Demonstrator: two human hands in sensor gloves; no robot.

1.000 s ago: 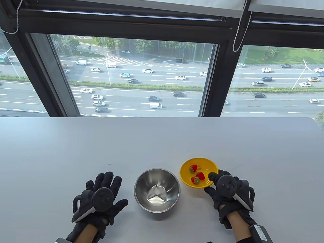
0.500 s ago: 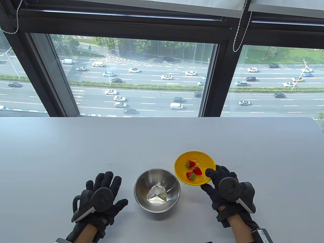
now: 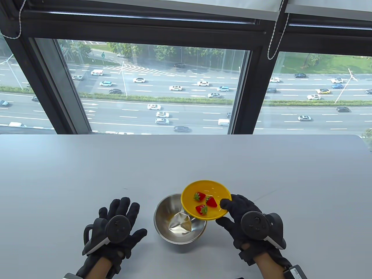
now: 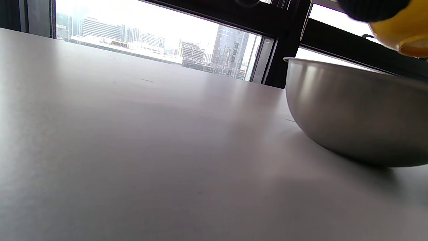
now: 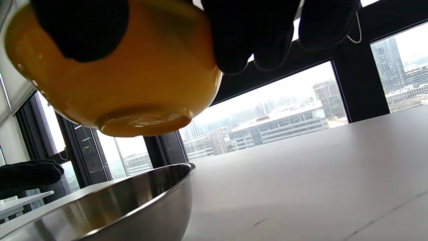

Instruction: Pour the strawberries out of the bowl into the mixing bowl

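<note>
My right hand (image 3: 232,213) grips the near right rim of a yellow bowl (image 3: 215,189) and holds it in the air, over the right rim of the steel mixing bowl (image 3: 168,216). Three red strawberries (image 3: 205,202) lie in the yellow bowl. The mixing bowl stands on the table with nothing visible in it. In the right wrist view the yellow bowl's underside (image 5: 133,87) hangs above the steel rim (image 5: 140,194), with my fingers (image 5: 247,36) around it. My left hand (image 3: 119,221) rests flat on the table, fingers spread, left of the mixing bowl. The left wrist view shows the steel bowl (image 4: 354,110) and the yellow bowl (image 4: 404,30) above it.
The grey table (image 3: 87,168) stretches to a window at its far edge. Nothing else stands on it. A blind cord (image 3: 274,35) hangs at the window frame, well beyond the bowls.
My right hand has lifted the yellow bowl off the table and carried it left, from beside the mixing bowl to over its right rim. My left hand has not moved.
</note>
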